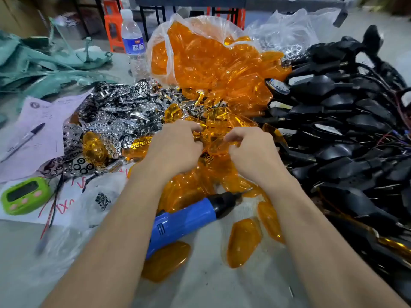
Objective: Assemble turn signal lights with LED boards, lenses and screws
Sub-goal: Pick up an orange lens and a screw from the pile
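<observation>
- Two hands meet at centre: left hand (pixel 175 147) and right hand (pixel 255 154), fingers curled, both pinch one translucent amber plastic lens (pixel 216 144).
- Black plastic signal housings (pixel 344 130) lie heaped at three o'clock; chrome perforated reflector plates (pixel 115 112) at ten o'clock.
- Blue electric screwdriver (pixel 184 221) lies unheld at six o'clock; judged early stage, housing fitting and screwing remain.

A water bottle (pixel 133 43), pen (pixel 23 142) and green timer (pixel 24 195) sit at left.
</observation>
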`<action>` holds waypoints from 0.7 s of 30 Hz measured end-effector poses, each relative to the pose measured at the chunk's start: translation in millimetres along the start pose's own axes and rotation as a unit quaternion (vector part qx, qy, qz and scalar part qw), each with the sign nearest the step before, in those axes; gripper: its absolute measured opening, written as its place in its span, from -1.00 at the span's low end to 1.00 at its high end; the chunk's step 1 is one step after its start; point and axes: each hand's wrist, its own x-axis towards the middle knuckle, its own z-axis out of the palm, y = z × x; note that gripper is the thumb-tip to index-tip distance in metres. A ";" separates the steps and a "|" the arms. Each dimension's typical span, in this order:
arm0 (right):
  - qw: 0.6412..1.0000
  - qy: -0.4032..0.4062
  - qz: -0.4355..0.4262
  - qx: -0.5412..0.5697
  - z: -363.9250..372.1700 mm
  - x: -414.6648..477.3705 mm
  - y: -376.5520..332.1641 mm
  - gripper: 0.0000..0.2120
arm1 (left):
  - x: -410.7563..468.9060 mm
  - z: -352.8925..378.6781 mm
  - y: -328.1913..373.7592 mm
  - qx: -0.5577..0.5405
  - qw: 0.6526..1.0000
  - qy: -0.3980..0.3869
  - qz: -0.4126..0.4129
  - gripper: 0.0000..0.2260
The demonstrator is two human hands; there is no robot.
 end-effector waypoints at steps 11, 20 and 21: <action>0.991 -0.053 -0.037 -0.121 29.2 17.2 -12.2 -0.47 | 20.0 17.0 -21.1 0.127 0.988 -0.085 0.021 -0.44; 0.933 0.002 0.113 0.342 11.7 2.9 -24.2 -0.62 | 15.8 -8.4 -37.7 -0.090 0.996 -0.011 0.018 -0.64; 0.915 -0.013 0.125 0.382 6.4 0.9 -25.1 -0.66 | 11.2 -14.5 -32.8 -0.107 0.994 0.013 0.037 -0.61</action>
